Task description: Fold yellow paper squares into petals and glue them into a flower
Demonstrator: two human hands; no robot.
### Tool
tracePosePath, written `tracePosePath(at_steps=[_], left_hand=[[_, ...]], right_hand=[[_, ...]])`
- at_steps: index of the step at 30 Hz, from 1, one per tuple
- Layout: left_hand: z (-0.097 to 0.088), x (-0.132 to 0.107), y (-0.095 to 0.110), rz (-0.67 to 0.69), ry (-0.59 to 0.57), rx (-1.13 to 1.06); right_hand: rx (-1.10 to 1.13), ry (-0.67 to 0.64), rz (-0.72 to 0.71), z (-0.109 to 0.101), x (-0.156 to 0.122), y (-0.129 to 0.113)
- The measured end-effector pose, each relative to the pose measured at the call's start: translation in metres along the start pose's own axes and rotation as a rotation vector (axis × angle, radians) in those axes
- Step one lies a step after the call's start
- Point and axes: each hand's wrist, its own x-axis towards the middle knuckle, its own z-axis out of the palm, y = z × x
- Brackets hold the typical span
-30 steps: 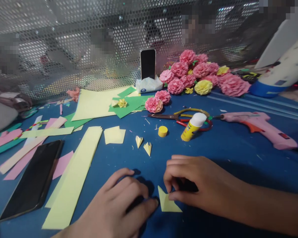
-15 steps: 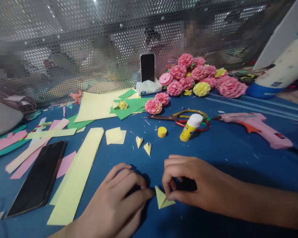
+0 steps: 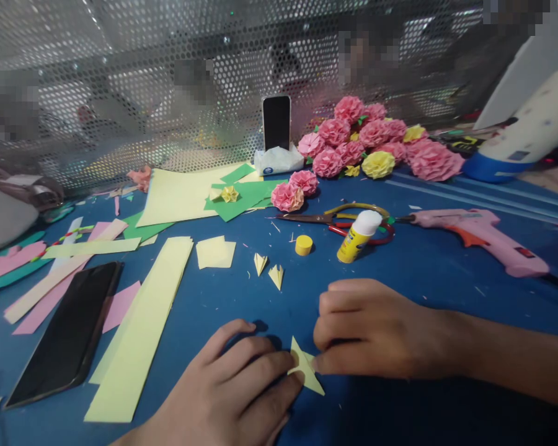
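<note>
A small folded piece of pale yellow paper [image 3: 305, 367] lies on the blue table between my hands, its points sticking up and down to the right. My left hand [image 3: 242, 381] has thumb and forefinger closed on its left edge, with the other fingers bent. My right hand [image 3: 376, 328] is curled, its thumb and fingertip pinching the paper's right side. Beyond them lie two small folded yellow paper pieces [image 3: 276, 277]. Farther left is a little stack of yellow paper squares [image 3: 216, 253].
A yellow glue stick [image 3: 352, 243] stands uncapped near its yellow cap [image 3: 304, 245]. Behind it are scissors [image 3: 307, 218]; a pink glue gun [image 3: 483, 235] lies right. Pink paper flowers [image 3: 348, 152] are heaped at the back. Yellow strips [image 3: 139, 334] and a phone [image 3: 65, 334] lie left.
The folded paper has turned and shows a different outline. My left fingers have moved right onto its edge, and my right hand has curled more tightly at its right side.
</note>
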Motion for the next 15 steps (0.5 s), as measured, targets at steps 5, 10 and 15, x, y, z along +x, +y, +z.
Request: tracePosePath(at_steps=[5,10,15], left_hand=[[0.001,-0.003,0.002,0.07,-0.011,0.108],[-0.002,-0.005,0.005,0.117,-0.023,0.24],[-0.001,-0.009,0.006,0.107,-0.026,0.248]], right_hand=[[0.215,-0.005,0.171,0.004,0.0,0.008],[0.3,-0.045,0.347,0.015,0.005,-0.001],[0.39,-0.073,0.375,0.022,0.01,-0.008]])
